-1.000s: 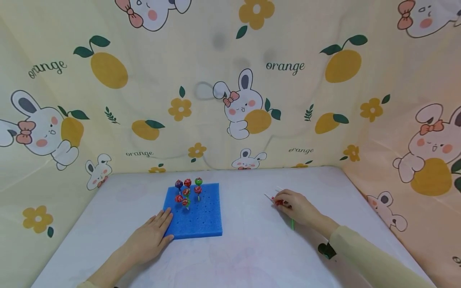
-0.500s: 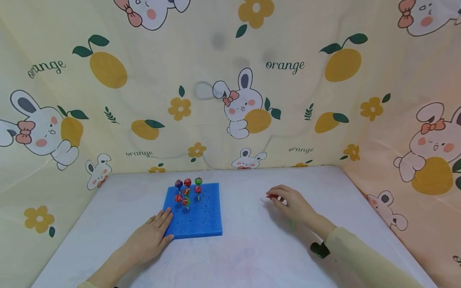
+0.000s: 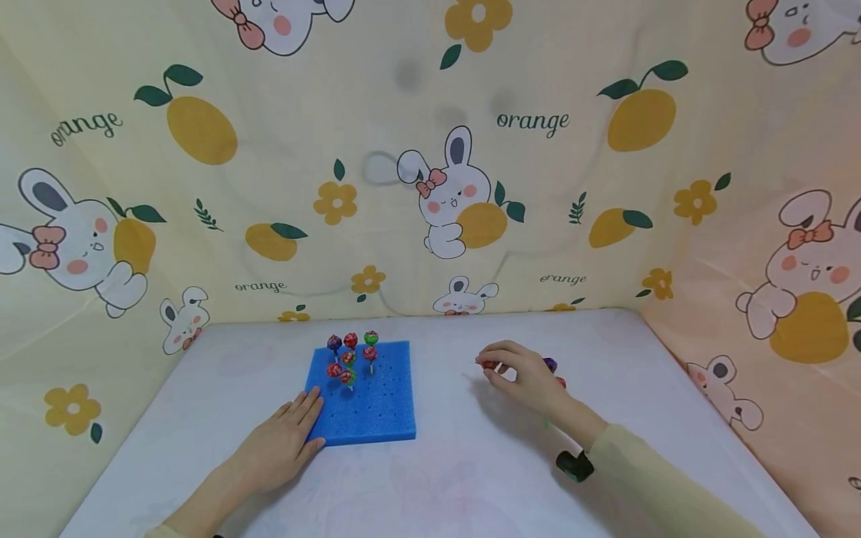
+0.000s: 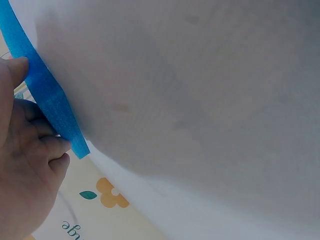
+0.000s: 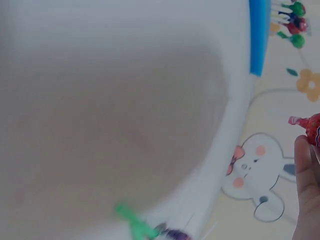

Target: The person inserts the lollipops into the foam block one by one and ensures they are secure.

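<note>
My left hand (image 3: pixel 276 444) lies along the left edge of a blue foam board (image 3: pixel 370 418), fingers straight on that edge and thumb near the front corner. Several wrapped lollipops (image 3: pixel 350 340) stand upright by their sticks in the board's back left part; rows of small holes mark the rest. To the right of the board, over the table, my right hand (image 3: pixel 521 377) pinches a red lollipop (image 3: pixel 489 365) by its head. The right wrist view shows this red lollipop (image 5: pixel 313 129) at the fingertips; its stick is hardly visible.
Behind the right hand a purple lollipop (image 3: pixel 550 365) and a red one (image 3: pixel 561 382) lie on the white table (image 3: pixel 457 478), partly hidden by the wrist. A blurred green stick (image 5: pixel 132 220) shows in the right wrist view. Patterned cloth (image 3: pixel 377 246) walls the table's back and sides.
My right hand has lifted the red lollipop from the lying group and carried it left toward the board. The purple and red lollipops behind it have come into sight. The left hand keeps its place.
</note>
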Tool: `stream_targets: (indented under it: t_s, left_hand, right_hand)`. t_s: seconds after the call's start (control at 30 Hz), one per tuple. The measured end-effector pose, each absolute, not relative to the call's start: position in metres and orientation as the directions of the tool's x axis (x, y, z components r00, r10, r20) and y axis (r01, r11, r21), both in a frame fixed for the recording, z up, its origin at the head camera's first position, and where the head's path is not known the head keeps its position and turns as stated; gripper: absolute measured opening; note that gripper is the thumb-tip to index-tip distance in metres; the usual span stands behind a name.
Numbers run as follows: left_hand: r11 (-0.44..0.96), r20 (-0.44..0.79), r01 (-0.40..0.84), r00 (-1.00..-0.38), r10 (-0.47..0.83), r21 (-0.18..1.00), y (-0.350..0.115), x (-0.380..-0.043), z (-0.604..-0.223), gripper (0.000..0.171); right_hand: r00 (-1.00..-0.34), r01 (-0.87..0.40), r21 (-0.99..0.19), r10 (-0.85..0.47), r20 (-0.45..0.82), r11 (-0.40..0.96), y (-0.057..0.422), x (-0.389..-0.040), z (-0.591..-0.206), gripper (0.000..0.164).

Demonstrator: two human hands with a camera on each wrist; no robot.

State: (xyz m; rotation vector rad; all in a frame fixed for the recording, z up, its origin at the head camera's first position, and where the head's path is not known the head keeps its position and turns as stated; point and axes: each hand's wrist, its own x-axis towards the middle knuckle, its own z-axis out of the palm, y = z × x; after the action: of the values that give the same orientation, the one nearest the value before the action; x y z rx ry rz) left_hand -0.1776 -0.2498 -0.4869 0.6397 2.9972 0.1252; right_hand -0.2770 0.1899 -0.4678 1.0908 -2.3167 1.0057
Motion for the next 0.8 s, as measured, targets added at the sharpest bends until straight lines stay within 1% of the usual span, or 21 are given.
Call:
stream_targets:
  t_s: [0.1,0.17,0.53,0.8]
  left_hand:
    - [0.907,-0.046,0.411,-0.908,0.416,0.094,-0.25,-0.177,-0.486,0.068]
    - [0.906,-0.042,0.413,-0.907,0.418,0.091,-0.25,-0.178,-0.486,0.068]
    - [0.915,-0.07,0.395,-0.913,0.401,0.084,-0.25,-0.181,-0.489,0.07]
    - [0.918,-0.079,0.384,-0.917,0.392,0.093,-0.25,-0.181,-0.489,0.07]
  right_hand:
    - [-0.59,-0.806,-0.422,-0.506,0.629,0.415,0.182,-0.279,-0.468,0.031]
    - [-0.591,-0.806,-0.432,-0.506,0.628,0.405,0.176,-0.28,-0.467,0.033]
    - [-0.647,-0.76,-0.53,-0.519,0.559,0.377,0.144,-0.276,-0.464,0.037]
    - [-0.65,-0.749,-0.574,-0.536,0.539,0.33,0.118,-0.272,-0.461,0.037]
